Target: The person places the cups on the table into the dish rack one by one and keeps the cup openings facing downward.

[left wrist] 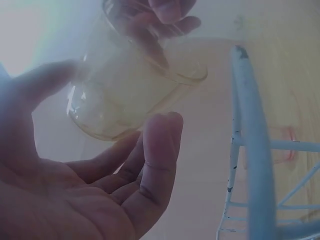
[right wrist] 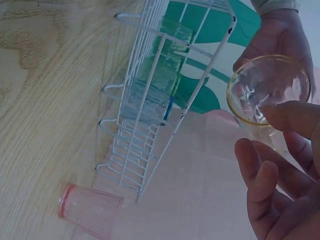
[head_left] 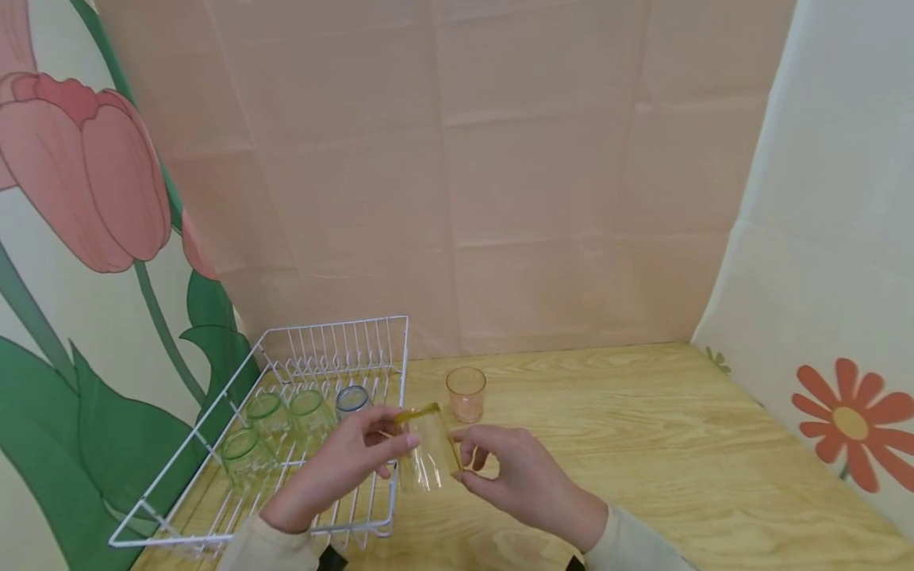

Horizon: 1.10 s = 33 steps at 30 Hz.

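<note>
A clear yellow drinking glass (head_left: 430, 450) is tilted on its side above the table, between both hands. My left hand (head_left: 343, 464) holds it near the base, thumb on one side and fingers on the other. My right hand (head_left: 524, 480) pinches its rim, and the thumb lies at the rim in the right wrist view. That rim, a darker yellow ring, faces my right hand (right wrist: 285, 185). From the left wrist view, the glass (left wrist: 120, 95) looks see-through, with right-hand fingers behind it.
To the left stands a white wire dish rack (head_left: 389, 507) holding several green glasses (head_left: 246, 460) and a blue-rimmed glass (head_left: 353, 400). A pink-orange glass (head_left: 466, 396) stands upright on the wooden table (head_left: 643, 444), right of the rack. A pinkish sheet (head_left: 535, 198) hangs behind.
</note>
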### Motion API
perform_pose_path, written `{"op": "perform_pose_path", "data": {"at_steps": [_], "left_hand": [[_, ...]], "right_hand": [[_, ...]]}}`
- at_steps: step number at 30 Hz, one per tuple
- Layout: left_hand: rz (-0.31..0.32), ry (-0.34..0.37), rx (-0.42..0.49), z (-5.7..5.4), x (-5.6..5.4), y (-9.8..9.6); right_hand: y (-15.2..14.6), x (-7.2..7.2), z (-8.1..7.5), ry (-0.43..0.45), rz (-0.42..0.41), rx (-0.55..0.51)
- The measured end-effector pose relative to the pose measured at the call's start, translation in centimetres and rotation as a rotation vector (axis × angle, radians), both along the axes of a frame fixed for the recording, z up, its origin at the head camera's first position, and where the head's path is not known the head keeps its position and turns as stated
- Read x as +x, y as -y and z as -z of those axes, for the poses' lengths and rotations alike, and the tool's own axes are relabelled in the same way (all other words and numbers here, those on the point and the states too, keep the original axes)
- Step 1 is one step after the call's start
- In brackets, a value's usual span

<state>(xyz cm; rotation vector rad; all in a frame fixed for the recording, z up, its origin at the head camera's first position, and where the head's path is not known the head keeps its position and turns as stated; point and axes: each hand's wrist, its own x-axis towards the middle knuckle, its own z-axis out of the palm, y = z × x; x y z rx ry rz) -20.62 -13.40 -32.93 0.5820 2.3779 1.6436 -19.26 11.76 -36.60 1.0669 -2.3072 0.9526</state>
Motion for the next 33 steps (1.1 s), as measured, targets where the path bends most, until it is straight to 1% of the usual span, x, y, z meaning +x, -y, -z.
{"op": "perform_pose_path", "data": {"at_steps": [6,10,13,16,20,23,29,33], "left_hand": [[-0.038,0.004,0.007,0.0,0.2,0.3],[-0.054,-0.036,0.002,0.0,0.4,0.6],[-0.094,-0.076,-0.040,-0.1,0.6,1.0],[-0.137,-0.086,-0.067,-0.3,0.6,1.5],[-0.199,-0.075,-0.060,-0.7,0.5,2.5],[-0.240,-0.080,-0.079,-1.1,0.6,3.4],[-0.290,-0.101,-0.163,-2.0,0.4,5.4],[-0.337,-0.105,-0.223,-2.1,-0.2,7.0]], "right_hand": [[0.0,0.0,0.0,0.032,0.010,0.009],[0.0,-0.1,0.0,0.049,0.012,0.013],[-0.1,-0.1,0.1,0.050,0.020,0.018],[-0.3,-0.2,0.2,0.059,0.030,0.021],[-0.5,-0.2,0.5,0.069,0.051,0.028],[-0.6,-0.2,0.7,0.071,0.065,0.028],[-1.0,-0.4,0.8,0.063,0.090,0.021],[-1.3,-0.7,0.9,0.068,0.104,0.024]]}}
